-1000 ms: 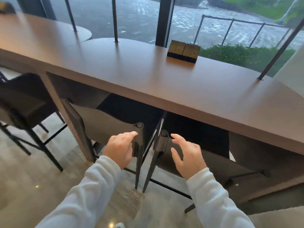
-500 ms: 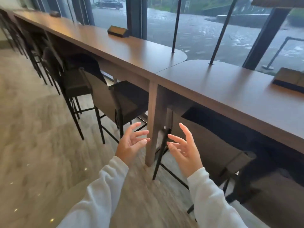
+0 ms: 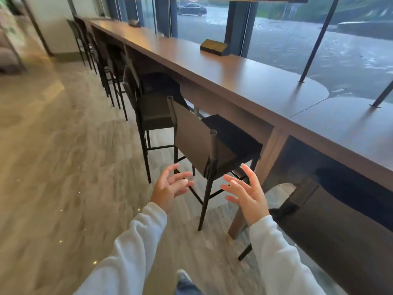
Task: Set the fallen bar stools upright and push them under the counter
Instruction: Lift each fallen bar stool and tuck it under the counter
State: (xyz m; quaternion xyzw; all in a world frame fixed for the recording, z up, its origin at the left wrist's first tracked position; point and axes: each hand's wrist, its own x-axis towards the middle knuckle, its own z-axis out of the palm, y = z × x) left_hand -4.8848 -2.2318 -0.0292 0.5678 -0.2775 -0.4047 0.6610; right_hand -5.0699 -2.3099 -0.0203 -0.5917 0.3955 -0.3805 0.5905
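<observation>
A long brown counter (image 3: 244, 81) runs from far left to near right along the window. A dark bar stool (image 3: 192, 141) stands upright just ahead of me, its seat partly under the counter edge. Another stool (image 3: 340, 226) stands at the lower right, tucked under the counter. More upright stools (image 3: 148, 107) line the counter further away. My left hand (image 3: 170, 188) and my right hand (image 3: 246, 192) hover in front of the nearest stool, fingers spread, touching nothing. White sleeves cover both arms.
A counter leg (image 3: 261, 182) stands just right of the nearest stool. A small dark box (image 3: 214, 47) lies on the counter top. Slanted black rods (image 3: 314, 45) rise from the counter by the window. Wooden floor (image 3: 63, 167) stretches to the left.
My view has swung left along the counter. Both hands came off the two stool backs they touched a second ago and now hang free with fingers spread.
</observation>
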